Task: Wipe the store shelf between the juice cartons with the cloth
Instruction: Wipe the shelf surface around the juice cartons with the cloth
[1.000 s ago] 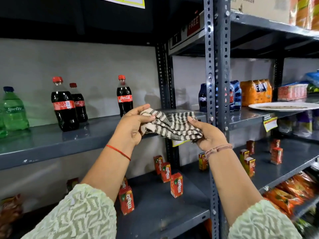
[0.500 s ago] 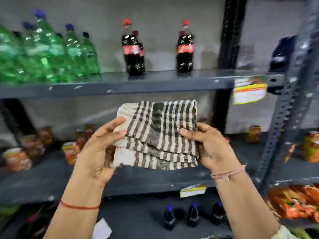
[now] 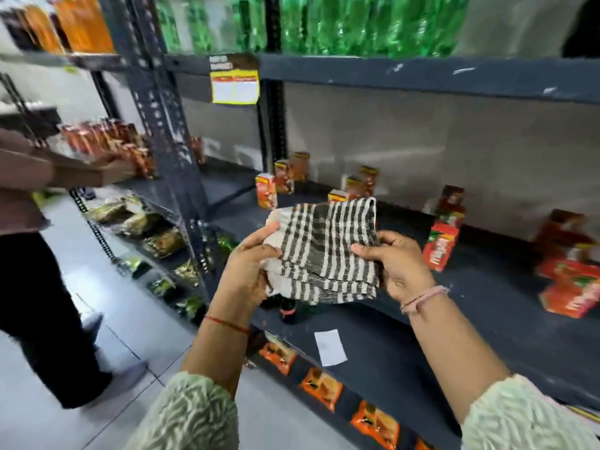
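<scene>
My view has swung down to the juice cartons (image 3: 441,245); both hands, left hand (image 3: 248,267) and right hand (image 3: 394,263), fingers pinching the folded striped cloth (image 3: 324,251), wiping unstarted.

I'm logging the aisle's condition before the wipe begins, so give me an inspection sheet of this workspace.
Surface: dark shelf, bare patches between cartons, not yet touched by cloth.
Job's things: striped cloth, folded, held in front of the shelf; juice cartons standing scattered on it.
Clutter: white paper slip on the lower shelf.
Grippers: left hand and right hand both grip the cloth.
Cables: nothing seen.
Surroundings: green bottles above; another person at left; yellow price tag.
</scene>
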